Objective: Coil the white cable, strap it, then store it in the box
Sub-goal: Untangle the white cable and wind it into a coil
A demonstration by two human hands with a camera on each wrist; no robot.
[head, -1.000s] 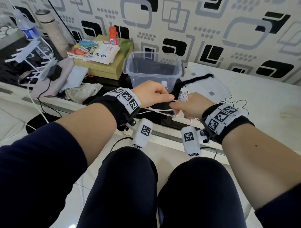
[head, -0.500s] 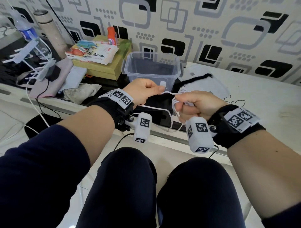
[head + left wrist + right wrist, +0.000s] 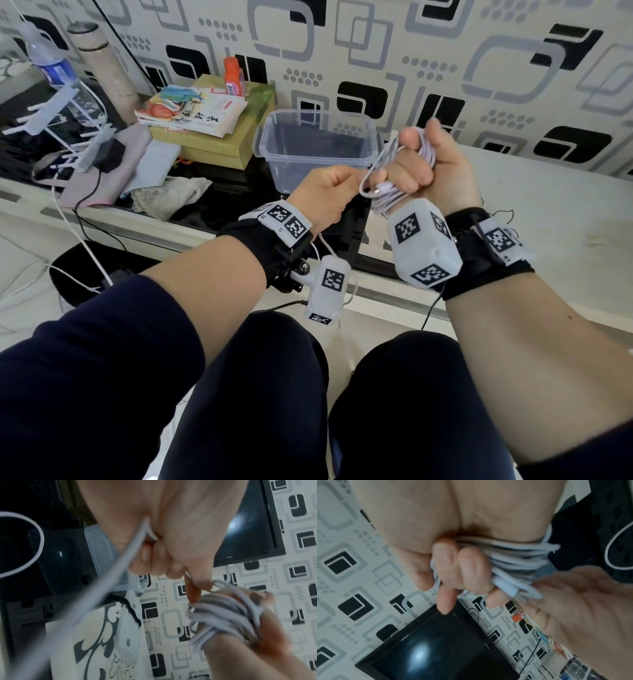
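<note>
Nearest, above the knees, the left hand [image 3: 323, 195] pinches a loose run of the white cable [image 3: 397, 198] between thumb and curled fingers; the strand trails back past the wrist toward six o'clock. Just beside it at three o'clock, the raised right hand [image 3: 435, 171] is closed in a fist round the cable's gathered loops, which wrap over its fingers [image 3: 471, 569], a plug end showing among them. Beyond both hands, at twelve o'clock, the clear plastic box [image 3: 318, 144] stands open on the counter. At two o'clock from the left hand lies a black strap [image 3: 130, 608].
</note>
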